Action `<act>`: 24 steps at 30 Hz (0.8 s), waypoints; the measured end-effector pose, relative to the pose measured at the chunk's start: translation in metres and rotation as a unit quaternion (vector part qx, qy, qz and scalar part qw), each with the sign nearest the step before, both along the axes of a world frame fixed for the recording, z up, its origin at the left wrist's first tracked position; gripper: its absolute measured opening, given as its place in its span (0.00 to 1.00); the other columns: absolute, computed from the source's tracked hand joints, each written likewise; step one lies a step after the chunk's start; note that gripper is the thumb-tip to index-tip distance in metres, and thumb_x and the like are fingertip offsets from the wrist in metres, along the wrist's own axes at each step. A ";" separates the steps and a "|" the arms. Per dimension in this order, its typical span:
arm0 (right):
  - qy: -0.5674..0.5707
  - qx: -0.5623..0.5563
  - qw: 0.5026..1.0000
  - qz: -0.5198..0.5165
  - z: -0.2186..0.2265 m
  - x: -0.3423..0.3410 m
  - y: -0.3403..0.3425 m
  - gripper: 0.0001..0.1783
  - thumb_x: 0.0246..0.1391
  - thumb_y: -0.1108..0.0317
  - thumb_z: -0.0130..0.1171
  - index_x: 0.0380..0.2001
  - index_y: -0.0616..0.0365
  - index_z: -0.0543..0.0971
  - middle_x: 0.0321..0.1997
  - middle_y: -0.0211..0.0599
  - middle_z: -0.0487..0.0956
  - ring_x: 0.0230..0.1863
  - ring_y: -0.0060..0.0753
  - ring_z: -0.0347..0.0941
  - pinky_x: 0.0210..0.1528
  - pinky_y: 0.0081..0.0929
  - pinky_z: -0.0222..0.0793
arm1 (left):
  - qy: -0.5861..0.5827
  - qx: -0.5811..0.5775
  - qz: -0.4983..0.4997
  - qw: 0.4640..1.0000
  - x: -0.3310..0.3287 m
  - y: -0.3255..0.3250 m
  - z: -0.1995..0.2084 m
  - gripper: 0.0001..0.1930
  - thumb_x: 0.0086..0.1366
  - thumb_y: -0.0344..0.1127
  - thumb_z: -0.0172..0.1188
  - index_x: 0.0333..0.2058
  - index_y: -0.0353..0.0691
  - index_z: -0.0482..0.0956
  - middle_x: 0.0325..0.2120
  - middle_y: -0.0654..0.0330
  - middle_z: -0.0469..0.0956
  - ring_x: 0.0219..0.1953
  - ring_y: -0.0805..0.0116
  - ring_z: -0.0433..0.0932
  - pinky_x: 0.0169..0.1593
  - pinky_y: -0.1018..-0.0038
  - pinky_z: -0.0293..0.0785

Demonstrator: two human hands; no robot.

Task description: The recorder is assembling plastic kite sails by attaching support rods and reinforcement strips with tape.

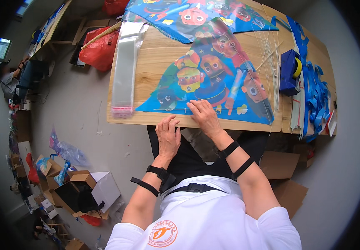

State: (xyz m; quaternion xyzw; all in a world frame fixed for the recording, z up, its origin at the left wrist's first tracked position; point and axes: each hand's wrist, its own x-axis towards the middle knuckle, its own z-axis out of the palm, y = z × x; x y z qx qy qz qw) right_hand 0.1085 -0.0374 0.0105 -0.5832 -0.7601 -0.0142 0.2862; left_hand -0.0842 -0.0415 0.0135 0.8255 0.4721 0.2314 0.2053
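A triangular blue kite [213, 89] printed with cartoon animal characters lies on the wooden table, its wide edge toward me. Along that edge runs a thin white rod [167, 109] with a small white fitting [185, 110] partway along. My right hand [205, 118] rests over the rod, fingers stretched out on the kite beside the fitting. My left hand [168, 135] is at the table's near edge, just left of the right one. Its fingers are loosely bent and apart, with nothing seen in them.
More printed kite sheets [205, 16] lie at the table's far side. Clear plastic sleeves [125, 71] are stacked left. Thin rods [271, 62], a blue tape dispenser [289, 73] and blue ribbons [315, 91] are right. Cardboard boxes [82, 179] stand on the floor.
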 end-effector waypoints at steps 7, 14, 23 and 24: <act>0.071 -0.072 0.987 -0.122 -0.004 0.037 -0.034 0.17 0.39 0.74 0.67 0.37 0.56 0.78 0.39 0.34 0.76 0.45 0.40 0.71 0.50 0.38 0.64 | 0.030 0.081 -0.069 0.994 0.004 0.047 0.009 0.22 0.55 0.26 0.61 0.50 0.43 0.72 0.54 0.61 0.68 0.58 0.56 0.64 0.60 0.61 0.57; 0.092 -0.077 0.975 -0.189 -0.012 0.073 -0.043 0.07 0.42 0.73 0.65 0.26 0.54 0.76 0.30 0.31 0.72 0.38 0.39 0.69 0.44 0.37 0.63 | 0.014 0.056 -0.144 0.988 0.017 0.055 -0.002 0.24 0.55 0.30 0.63 0.52 0.43 0.72 0.52 0.63 0.70 0.56 0.59 0.66 0.60 0.61 0.57; 0.045 -0.051 0.987 -0.143 -0.007 0.057 -0.041 0.10 0.44 0.74 0.62 0.30 0.54 0.72 0.31 0.32 0.72 0.38 0.40 0.69 0.42 0.37 0.61 | 0.062 0.118 -0.102 0.986 0.028 0.059 0.002 0.12 0.55 0.33 0.65 0.39 0.50 0.78 0.39 0.69 0.74 0.47 0.66 0.71 0.55 0.62 0.57; 0.046 -0.051 0.987 -0.143 -0.006 0.053 -0.039 0.10 0.44 0.74 0.62 0.30 0.54 0.72 0.31 0.32 0.72 0.38 0.40 0.69 0.42 0.37 0.61 | 0.079 0.105 -0.100 0.986 0.028 0.064 0.000 0.08 0.55 0.34 0.65 0.34 0.50 0.78 0.35 0.70 0.75 0.45 0.67 0.72 0.54 0.62 0.57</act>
